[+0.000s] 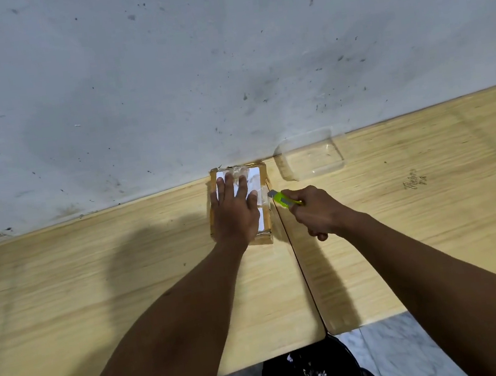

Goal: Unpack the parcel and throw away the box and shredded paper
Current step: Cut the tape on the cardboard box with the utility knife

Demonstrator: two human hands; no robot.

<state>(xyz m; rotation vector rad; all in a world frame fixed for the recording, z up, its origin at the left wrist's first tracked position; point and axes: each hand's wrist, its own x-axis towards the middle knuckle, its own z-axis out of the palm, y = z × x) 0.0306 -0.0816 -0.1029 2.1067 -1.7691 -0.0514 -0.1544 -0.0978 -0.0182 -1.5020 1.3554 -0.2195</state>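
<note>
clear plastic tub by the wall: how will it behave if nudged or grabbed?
The clear plastic tub looks thin-walled and empty, so probably light and apt to slide on the smooth wooden table. Wide and low, it seems unlikely to tip. Its walls may flex when squeezed.

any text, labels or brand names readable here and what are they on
Handwriting on the right table: two scrawled lines at; the lower may read "PA", the upper is too blurred to read.
White label on the cardboard box: the left hand covers much of it, and no print can be made out.
Green utility knife in the right hand: no marking shows.
</note>
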